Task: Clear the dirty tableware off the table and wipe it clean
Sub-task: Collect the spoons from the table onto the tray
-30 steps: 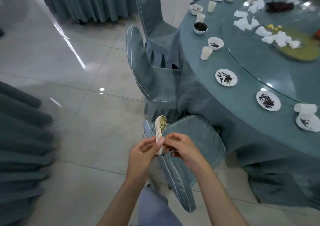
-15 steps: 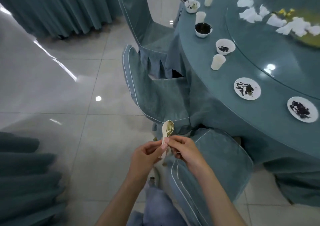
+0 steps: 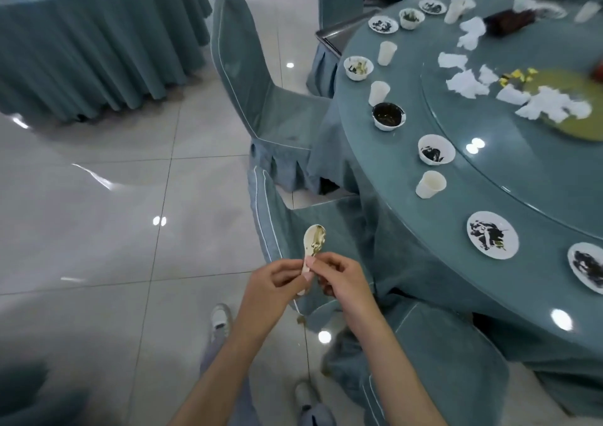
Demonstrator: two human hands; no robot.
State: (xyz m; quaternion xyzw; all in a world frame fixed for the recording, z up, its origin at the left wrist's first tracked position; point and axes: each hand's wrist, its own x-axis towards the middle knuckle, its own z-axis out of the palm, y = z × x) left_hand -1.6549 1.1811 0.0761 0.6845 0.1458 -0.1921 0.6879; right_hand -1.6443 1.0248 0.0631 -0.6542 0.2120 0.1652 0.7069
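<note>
We are holding a dirty spoon (image 3: 315,239) off the counter's (image 3: 401,171) left edge, left hand (image 3: 274,282) and right hand (image 3: 342,279) both pinching its handle. Clearing is looking barely begun: plates (image 3: 492,234), bowls (image 3: 436,149) and cups (image 3: 430,184) are lining the rim. Next we are needing somewhere to stow it.

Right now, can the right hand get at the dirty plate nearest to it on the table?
Probably not yet: the right hand and left hand both hold the spoon. Otherwise the way to the plate looks open, above the chair.
</note>
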